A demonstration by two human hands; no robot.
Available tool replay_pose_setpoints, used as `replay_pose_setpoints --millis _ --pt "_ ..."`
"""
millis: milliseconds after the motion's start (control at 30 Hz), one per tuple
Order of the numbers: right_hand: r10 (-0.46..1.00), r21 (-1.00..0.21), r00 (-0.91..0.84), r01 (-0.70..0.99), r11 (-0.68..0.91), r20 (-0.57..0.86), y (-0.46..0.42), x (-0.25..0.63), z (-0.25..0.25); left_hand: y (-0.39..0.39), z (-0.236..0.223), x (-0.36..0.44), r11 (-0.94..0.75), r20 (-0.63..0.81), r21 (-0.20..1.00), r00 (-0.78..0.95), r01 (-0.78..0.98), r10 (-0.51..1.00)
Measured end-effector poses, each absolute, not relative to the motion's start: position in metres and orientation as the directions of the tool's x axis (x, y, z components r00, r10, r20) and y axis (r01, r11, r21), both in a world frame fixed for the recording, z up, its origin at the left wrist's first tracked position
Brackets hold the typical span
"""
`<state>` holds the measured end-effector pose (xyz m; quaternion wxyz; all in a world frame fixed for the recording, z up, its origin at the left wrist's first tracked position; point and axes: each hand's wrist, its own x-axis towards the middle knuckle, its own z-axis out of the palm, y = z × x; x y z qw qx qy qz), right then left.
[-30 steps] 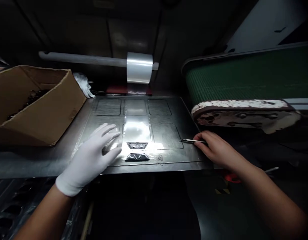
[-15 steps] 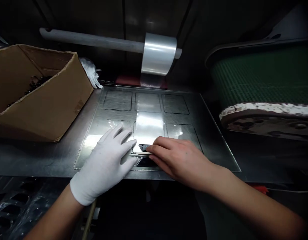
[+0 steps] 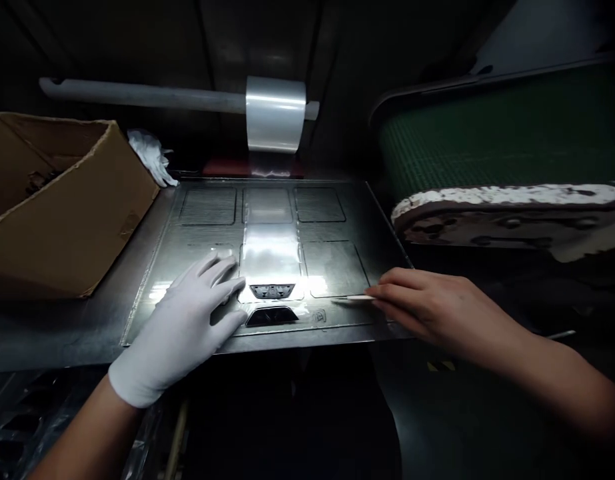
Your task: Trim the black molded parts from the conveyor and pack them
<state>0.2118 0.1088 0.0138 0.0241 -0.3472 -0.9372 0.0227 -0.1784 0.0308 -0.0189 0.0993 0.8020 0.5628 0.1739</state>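
Observation:
My left hand [image 3: 187, 313], in a white glove, lies flat with fingers spread on a metal plate [image 3: 337, 320], pressing down clear film beside two small dark parts [image 3: 271, 303]. The parts sit under a strip of clear film [image 3: 270, 250] that runs down from a roll [image 3: 276, 123] on a bar. My right hand [image 3: 432, 307], bare, pinches a thin blade [image 3: 354, 298] low over the plate's right side, its tip pointing left toward the parts.
An open cardboard box [image 3: 62, 207] holding dark parts stands at the left. A crumpled white glove [image 3: 150, 153] lies behind it. A green conveyor belt [image 3: 497, 133] with a worn end piece [image 3: 502, 213] rises at the right. The plate has several rectangular outlines.
My right hand drew the blade from beside the parts back out to the right. My left hand stayed pressed on the film. The view shifted slightly.

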Motion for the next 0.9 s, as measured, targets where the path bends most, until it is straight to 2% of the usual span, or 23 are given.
replay_pose_setpoints --millis 167,300,433,600,800,900 --pt "0.810 -0.113 -0.550 0.808 0.578 0.205 0.115 0.250 -0.020 0.023 -0.010 -0.164 -0.396 0.275 0.432 0.300 0.810 0.914" --pt "0.819 -0.168 -0.462 0.827 0.536 0.339 0.123 0.238 -0.045 0.020 0.001 -0.137 -0.478 0.158 0.367 0.453 0.798 0.877" --pt "0.808 -0.228 -0.412 0.814 0.534 0.422 0.115 0.219 -0.053 0.025 0.009 -0.119 -0.452 -0.018 0.307 0.480 0.837 0.877" --pt "0.784 -0.323 -0.314 0.782 0.534 0.536 0.082 0.203 -0.053 0.029 0.018 -0.117 -0.463 -0.106 0.249 0.499 0.851 0.860" --pt "0.766 -0.481 -0.171 0.689 0.543 0.620 0.042 0.192 -0.056 0.025 0.014 -0.118 -0.521 -0.078 0.126 0.532 0.844 0.843" --pt "0.760 -0.526 -0.156 0.634 0.567 0.631 0.024 0.186 -0.060 0.020 0.008 -0.119 -0.517 -0.025 0.132 0.525 0.846 0.851"
